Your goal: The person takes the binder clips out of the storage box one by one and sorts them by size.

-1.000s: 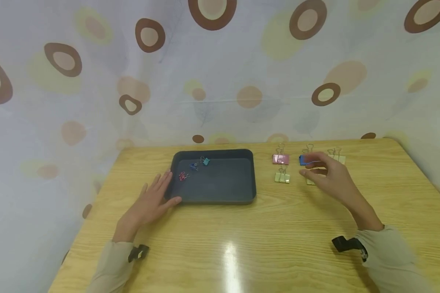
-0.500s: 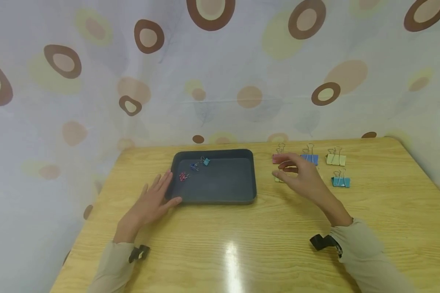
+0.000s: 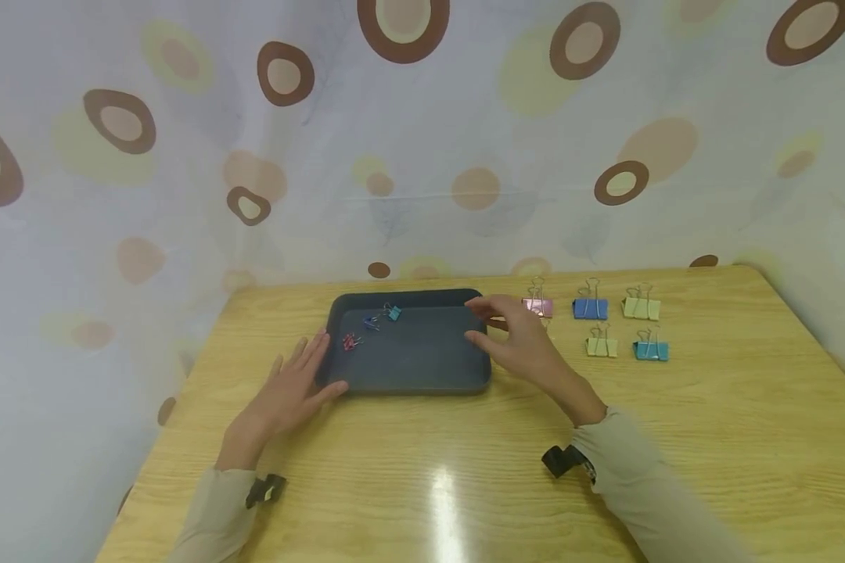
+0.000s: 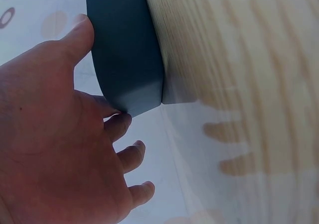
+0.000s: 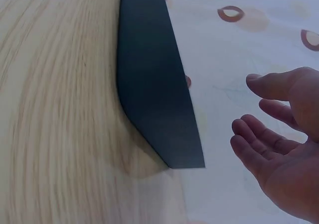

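Two bare hands work at a pale wood-grain table (image 3: 465,485) hemmed in by a white curtain (image 3: 422,141) printed with brown and tan ovals, which hangs behind and wraps round on both sides. At far left, the left hand (image 3: 292,387) lies flat on the tabletop, fingers straight and spread, its fingertips against the near left corner of a dark rectangular tray (image 3: 408,381). Inside the tray, toward its far left, lie three small binder clips: a red one (image 3: 351,341), a dark blue one (image 3: 372,322) and a teal one (image 3: 393,312). Over the tray's right edge hovers the right hand (image 3: 517,344), fingers loosely extended, gripping nothing. Further right, on bare wood, five larger clips stand in two rows: pink (image 3: 538,306), blue (image 3: 590,308) and pale yellow (image 3: 641,308) behind, a second pale yellow (image 3: 602,346) and a teal clip (image 3: 651,350) in front.

Only the left wrist view shows thumb and fingers bracketing the tray's rounded corner, touching its outer wall. Only the right wrist view shows the empty palm, clear of the tray's rim; neither wrist view shows any clip clearly.
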Demonstrator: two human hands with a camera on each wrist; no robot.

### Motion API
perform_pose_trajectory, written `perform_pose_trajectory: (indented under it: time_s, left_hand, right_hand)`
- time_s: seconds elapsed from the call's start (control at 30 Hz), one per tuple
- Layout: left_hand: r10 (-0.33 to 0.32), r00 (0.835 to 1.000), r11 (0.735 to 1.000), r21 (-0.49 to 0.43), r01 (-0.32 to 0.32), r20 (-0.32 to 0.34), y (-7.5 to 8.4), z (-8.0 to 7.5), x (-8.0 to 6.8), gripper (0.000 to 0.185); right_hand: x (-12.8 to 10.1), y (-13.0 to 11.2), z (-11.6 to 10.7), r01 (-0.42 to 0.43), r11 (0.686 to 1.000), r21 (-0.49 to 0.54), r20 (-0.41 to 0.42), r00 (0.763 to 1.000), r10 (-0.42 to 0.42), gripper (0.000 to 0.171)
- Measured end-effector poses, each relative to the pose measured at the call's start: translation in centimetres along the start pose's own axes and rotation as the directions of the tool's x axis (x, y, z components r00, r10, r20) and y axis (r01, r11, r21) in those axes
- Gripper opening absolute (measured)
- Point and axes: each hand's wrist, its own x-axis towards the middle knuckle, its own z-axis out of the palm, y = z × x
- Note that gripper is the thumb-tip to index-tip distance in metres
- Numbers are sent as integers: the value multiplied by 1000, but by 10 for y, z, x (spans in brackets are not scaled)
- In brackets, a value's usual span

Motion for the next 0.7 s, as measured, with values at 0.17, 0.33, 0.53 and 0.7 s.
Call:
perform_pose_trajectory:
  time_s: [0.17, 0.33, 0.53, 0.7]
  left_hand:
    - [-6, 1000, 1000, 4, 6, 4, 0, 2, 1, 90]
    - [-11, 1000, 1000, 4, 11, 3, 1, 2, 0, 90]
    - [-26, 1000, 1000, 11, 26, 14, 3, -1, -1, 89]
    - [-26, 1000, 1000, 16, 26, 11, 3, -2, -1, 88]
  right_hand:
    - [11, 2, 21, 17, 999, -36, 10, 1000, -16, 45]
    - [24, 3, 39, 16, 997, -75, 36, 999, -13, 46]
    - [39, 1, 56, 16, 993, -119, 69, 998, -7, 48]
    - [51, -2, 68, -25, 986, -164, 99, 994, 42, 48]
